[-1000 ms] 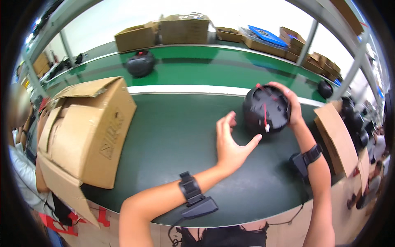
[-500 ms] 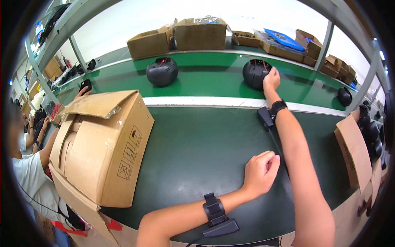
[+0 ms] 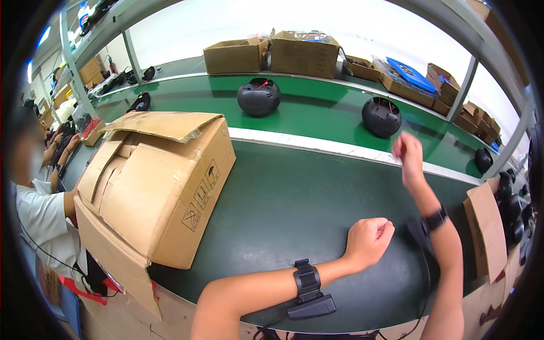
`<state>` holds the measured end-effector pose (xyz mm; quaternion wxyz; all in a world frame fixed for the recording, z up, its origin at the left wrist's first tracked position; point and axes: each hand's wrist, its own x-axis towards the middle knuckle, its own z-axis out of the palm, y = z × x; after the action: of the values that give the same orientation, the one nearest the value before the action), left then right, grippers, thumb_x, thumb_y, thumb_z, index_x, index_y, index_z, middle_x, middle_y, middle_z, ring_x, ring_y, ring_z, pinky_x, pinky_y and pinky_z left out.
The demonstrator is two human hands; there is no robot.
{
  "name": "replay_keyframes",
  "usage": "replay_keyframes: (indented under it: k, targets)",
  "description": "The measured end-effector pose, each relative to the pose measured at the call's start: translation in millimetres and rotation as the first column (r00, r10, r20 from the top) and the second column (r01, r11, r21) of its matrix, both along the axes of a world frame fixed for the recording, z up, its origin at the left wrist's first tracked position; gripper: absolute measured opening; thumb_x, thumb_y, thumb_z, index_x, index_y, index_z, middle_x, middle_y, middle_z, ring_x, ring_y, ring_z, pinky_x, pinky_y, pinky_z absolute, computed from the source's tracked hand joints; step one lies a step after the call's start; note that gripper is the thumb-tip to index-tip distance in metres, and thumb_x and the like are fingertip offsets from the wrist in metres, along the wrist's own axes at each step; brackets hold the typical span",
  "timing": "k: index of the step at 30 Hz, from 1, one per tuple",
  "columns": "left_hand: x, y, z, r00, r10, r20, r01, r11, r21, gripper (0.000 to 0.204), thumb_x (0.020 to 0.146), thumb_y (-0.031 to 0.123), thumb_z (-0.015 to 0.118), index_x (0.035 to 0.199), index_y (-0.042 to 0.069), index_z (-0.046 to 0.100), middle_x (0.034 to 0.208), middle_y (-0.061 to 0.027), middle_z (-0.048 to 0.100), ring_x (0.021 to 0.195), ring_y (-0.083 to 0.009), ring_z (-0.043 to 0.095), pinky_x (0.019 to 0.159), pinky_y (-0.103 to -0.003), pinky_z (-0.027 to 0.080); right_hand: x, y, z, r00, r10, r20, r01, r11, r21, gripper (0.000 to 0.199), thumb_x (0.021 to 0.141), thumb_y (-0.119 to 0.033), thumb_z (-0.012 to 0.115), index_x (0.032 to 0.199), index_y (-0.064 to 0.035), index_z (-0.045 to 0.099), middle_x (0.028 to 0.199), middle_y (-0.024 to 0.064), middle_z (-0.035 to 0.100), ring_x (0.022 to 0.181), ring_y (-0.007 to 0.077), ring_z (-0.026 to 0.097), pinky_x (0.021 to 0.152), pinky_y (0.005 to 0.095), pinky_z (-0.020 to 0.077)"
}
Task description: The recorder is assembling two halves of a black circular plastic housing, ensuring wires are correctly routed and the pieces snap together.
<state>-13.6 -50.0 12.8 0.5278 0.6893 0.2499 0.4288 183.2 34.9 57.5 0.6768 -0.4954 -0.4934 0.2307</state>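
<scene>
Withdrawn from the far green conveyor belt [image 3: 317, 116], the right hand [image 3: 408, 152] is now just near of the round black housing [image 3: 381, 117] it was gripping; its fingers look bent, though blur hides how far, and nothing shows in them. That housing sits on the belt, right of a second black housing [image 3: 259, 99]. Over the near dark-green worktable [image 3: 277, 198], the left hand [image 3: 367, 242] is curled into a fist, contents hidden, right of a cardboard carton [image 3: 153, 198].

Just beyond the right hand [image 3: 409, 153], on the smooth green belt [image 3: 317, 107], sits a round black plastic shell [image 3: 382, 117]. Left of the left hand [image 3: 367, 242] — a boxy brown cardboard carton [image 3: 164, 184] on the flat dark-green worktop [image 3: 277, 192].
</scene>
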Motion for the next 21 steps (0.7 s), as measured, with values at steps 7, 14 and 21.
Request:
replay_keyframes:
  k: [7, 14, 21]
  targets:
    - [21, -7, 0, 0.995, -0.027, 0.096, 0.024, 0.999, 0.034, 0.033, 0.089, 0.016, 0.052, 0.063, -0.002, 0.043, 0.051, -0.0143, 0.037, 0.045, -0.0224, 0.034, 0.047, -0.039, 0.03, -52, -167, -28, 0.971, 0.15, -0.188, -0.204, 0.929, -0.309, 0.039, 0.097, -0.025, 0.047, 0.063, -0.0113, 0.034, 0.059, -0.0038, 0.033, 0.053, 0.0069, 0.028, 0.049, 0.0263, 0.0219]
    - [17, -1, -1, 0.999, -0.036, -0.021, 0.037, 0.999, 0.022, 0.034, 0.088, 0.017, 0.051, 0.06, 0.0, 0.04, 0.049, -0.0109, 0.035, 0.044, -0.0173, 0.033, 0.046, -0.038, 0.028, -22, -219, 57, 0.623, -0.146, 0.769, 0.357, 0.927, -0.113, 0.018, 0.077, -0.006, 0.06, 0.094, -0.0001, 0.056, 0.082, 0.006, 0.053, 0.074, 0.0162, 0.052, 0.067, 0.028, 0.0438]
    - [24, -6, 4, 0.998, -0.048, 0.027, 0.047, 0.998, 0.051, 0.035, 0.086, 0.018, 0.051, 0.059, 0.0, 0.039, 0.048, -0.0095, 0.036, 0.044, -0.0177, 0.033, 0.046, -0.038, 0.027, 218, -367, 123, -0.054, -0.184, 0.981, 0.921, 0.369, 0.121, 0.026, 0.083, -0.018, 0.06, 0.101, 0.0005, 0.054, 0.092, 0.0222, 0.061, 0.087, 0.0399, 0.059, 0.079, 0.0426, 0.0478]
